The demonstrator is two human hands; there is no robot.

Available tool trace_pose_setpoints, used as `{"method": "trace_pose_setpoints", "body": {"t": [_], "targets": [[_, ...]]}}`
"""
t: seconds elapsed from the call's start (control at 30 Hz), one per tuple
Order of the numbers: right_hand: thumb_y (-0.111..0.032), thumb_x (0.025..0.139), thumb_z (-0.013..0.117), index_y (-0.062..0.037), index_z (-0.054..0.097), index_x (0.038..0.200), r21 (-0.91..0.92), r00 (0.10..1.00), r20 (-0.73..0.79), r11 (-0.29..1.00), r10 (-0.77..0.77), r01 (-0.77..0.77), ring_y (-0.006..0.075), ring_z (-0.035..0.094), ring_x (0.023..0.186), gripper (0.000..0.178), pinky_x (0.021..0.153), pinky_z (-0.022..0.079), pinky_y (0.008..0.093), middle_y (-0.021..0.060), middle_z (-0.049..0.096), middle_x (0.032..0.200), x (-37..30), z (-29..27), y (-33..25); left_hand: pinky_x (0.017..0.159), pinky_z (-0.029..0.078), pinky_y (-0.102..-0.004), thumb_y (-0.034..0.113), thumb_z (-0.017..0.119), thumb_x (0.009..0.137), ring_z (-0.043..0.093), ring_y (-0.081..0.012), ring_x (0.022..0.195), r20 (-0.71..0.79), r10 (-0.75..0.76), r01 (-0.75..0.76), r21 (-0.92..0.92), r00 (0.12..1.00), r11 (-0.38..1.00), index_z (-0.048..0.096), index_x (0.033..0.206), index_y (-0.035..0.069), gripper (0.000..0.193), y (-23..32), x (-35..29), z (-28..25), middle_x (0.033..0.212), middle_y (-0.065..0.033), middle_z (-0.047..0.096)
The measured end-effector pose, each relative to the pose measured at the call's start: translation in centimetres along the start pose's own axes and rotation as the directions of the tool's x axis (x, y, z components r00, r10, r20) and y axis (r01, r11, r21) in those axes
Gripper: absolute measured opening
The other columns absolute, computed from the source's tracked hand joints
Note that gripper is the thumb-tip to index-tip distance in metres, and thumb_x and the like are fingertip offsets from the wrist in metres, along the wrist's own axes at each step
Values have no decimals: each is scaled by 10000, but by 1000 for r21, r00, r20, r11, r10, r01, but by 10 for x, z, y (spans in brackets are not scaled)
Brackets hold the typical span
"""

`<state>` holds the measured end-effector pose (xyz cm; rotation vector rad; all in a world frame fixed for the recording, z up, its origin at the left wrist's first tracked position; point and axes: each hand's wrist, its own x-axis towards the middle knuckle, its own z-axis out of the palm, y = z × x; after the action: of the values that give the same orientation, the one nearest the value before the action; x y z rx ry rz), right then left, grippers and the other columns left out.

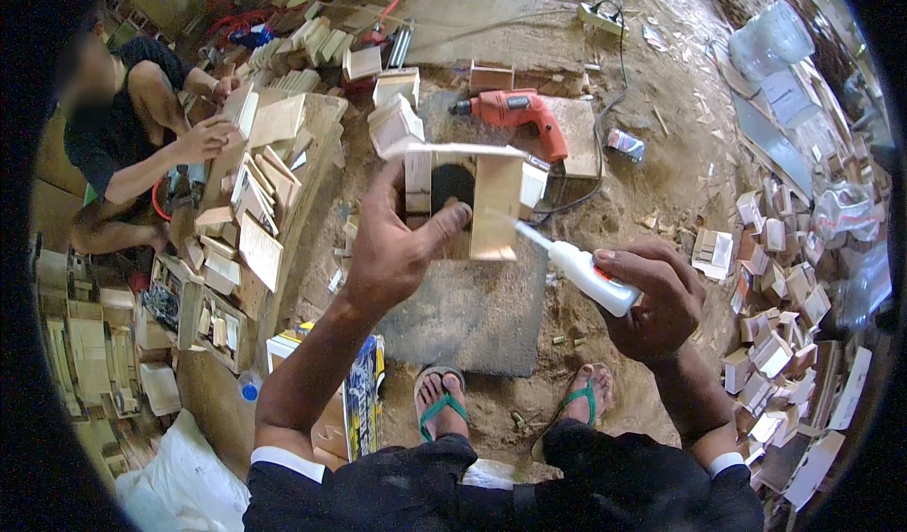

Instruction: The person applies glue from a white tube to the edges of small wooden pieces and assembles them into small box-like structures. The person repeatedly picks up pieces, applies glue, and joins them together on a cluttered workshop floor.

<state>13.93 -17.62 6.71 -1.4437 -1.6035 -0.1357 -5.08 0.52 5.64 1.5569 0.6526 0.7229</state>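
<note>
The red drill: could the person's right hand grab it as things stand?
Probably not straight away: the right hand is gripping a white squeeze bottle. Otherwise the way looks fairly free, since the red drill lies in plain view beyond the wooden box in the left hand.

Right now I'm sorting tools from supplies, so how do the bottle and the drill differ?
The bottle is white with a slim nozzle, while the drill is mostly red with a dark chuck. The bottle is gripped in the right hand; the drill lies on its side, unheld. Both have their working ends toward the picture's left.
</note>
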Motion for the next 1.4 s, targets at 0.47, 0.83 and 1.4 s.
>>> {"method": "trace_pose_setpoints", "body": {"t": [0.47,0.83,1.4], "targets": [[-2,701,718,-110,725,1001,97,992,105,992,76,-86,231,693,741,318,633,554,322,85,699,871,1,6,-2,871,530,-305,-5,715,853,637,-148,983,-59,61,-60,15,996,998,525,1214,9,409,6,2,-1,1089,-88,656],[-25,747,722,-56,701,951,83,988,153,996,16,-29,229,677,751,207,661,539,336,95,704,853,0,7,1,832,541,-288,-61,688,844,639,-116,942,4,96,-96,-23,995,995,551,1173,19,365,7,0,-1,1056,-64,662],[-70,743,818,-39,674,993,71,994,-78,995,78,-72,239,688,738,290,637,551,326,119,712,881,5,8,-9,854,517,-287,49,663,882,645,-136,919,-146,51,-59,-53,988,997,552,1156,9,297,1,-2,6,1014,-62,657]]}}
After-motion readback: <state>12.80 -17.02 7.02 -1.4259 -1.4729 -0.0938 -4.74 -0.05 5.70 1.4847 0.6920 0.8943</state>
